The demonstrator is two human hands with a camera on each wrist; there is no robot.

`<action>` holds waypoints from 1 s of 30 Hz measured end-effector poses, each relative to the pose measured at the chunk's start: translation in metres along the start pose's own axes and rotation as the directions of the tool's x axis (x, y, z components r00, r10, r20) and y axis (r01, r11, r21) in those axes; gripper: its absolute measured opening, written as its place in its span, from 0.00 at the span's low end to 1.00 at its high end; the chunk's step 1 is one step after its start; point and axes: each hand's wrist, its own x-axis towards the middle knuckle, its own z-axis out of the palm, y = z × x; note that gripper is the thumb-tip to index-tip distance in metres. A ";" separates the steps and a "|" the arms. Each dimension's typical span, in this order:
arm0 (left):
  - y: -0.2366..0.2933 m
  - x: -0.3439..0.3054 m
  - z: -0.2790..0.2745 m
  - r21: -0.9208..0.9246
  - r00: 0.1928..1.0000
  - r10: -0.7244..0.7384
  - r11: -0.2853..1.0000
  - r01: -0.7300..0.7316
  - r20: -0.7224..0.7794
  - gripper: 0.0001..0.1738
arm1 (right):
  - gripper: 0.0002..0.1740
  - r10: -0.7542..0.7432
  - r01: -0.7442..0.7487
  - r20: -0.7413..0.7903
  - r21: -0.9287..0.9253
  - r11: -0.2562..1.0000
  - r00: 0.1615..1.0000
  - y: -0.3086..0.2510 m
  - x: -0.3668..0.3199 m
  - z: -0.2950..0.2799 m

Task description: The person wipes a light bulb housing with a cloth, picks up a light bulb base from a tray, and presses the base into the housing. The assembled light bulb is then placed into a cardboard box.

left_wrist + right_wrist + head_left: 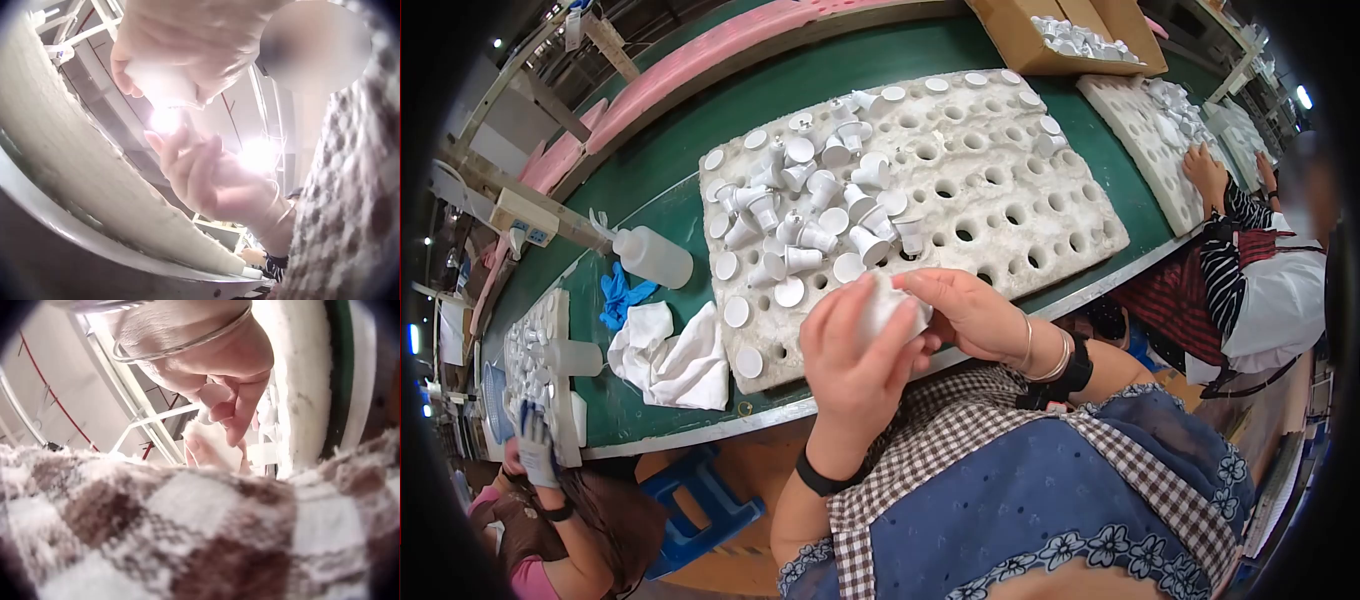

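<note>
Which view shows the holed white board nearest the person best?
The head view: it looks down on the board, showing its holes and white parts. The left wrist view shows its side; the right wrist view, just a pale strip.

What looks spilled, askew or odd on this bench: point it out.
The loose white parts look most irregular: heaped at all angles over the left half of the holed slab, while the row along its left edge stands spaced out. No liquid spill or clear damage shows.
</note>
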 end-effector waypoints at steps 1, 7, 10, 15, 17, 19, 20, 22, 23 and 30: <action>-0.001 0.001 0.004 0.049 0.992 0.120 0.991 -0.121 0.033 0.17 | 0.20 0.070 -0.070 0.006 0.067 0.995 0.998 0.002 0.000 -0.001; -0.026 0.001 0.004 -0.134 0.968 -0.243 0.963 0.233 -0.062 0.18 | 0.22 0.142 -0.140 -0.003 0.143 0.980 0.990 -0.004 -0.002 0.000; -0.013 0.006 0.002 -0.265 0.985 -0.130 0.952 0.156 0.112 0.21 | 0.23 0.142 -0.142 0.004 0.092 0.986 0.990 -0.005 0.001 -0.001; -0.012 0.001 0.004 -0.500 0.826 -0.480 0.659 0.562 0.296 0.16 | 0.26 0.044 -0.048 -0.038 -0.128 0.991 0.998 0.000 -0.002 0.008; -0.011 0.001 0.004 -0.582 0.763 -0.568 0.523 0.623 0.307 0.15 | 0.28 -0.017 0.025 0.027 -0.356 0.934 0.999 -0.005 -0.006 0.005; -0.013 0.000 0.004 -0.605 0.733 -0.585 0.458 0.651 0.347 0.15 | 0.30 -0.388 0.314 0.181 -0.897 0.312 0.904 -0.007 -0.005 0.003; -0.016 -0.001 0.005 -0.578 0.758 -0.566 0.517 0.632 0.323 0.14 | 0.30 -0.389 0.315 0.182 -0.896 0.312 0.903 -0.009 -0.005 0.001; -0.018 0.000 0.006 -0.548 0.784 -0.543 0.575 0.608 0.300 0.13 | 0.31 -0.324 0.288 0.153 -0.860 0.421 0.933 -0.015 -0.006 -0.001; -0.018 -0.001 0.006 -0.609 0.815 -0.556 0.592 0.528 0.166 0.15 | 0.31 -0.327 0.288 0.152 -0.860 0.421 0.933 -0.010 -0.004 -0.003; -0.008 0.008 0.001 0.008 0.998 0.057 0.998 -0.057 0.037 0.14 | 0.28 0.015 -0.012 0.040 -0.066 0.998 0.999 0.002 -0.001 -0.001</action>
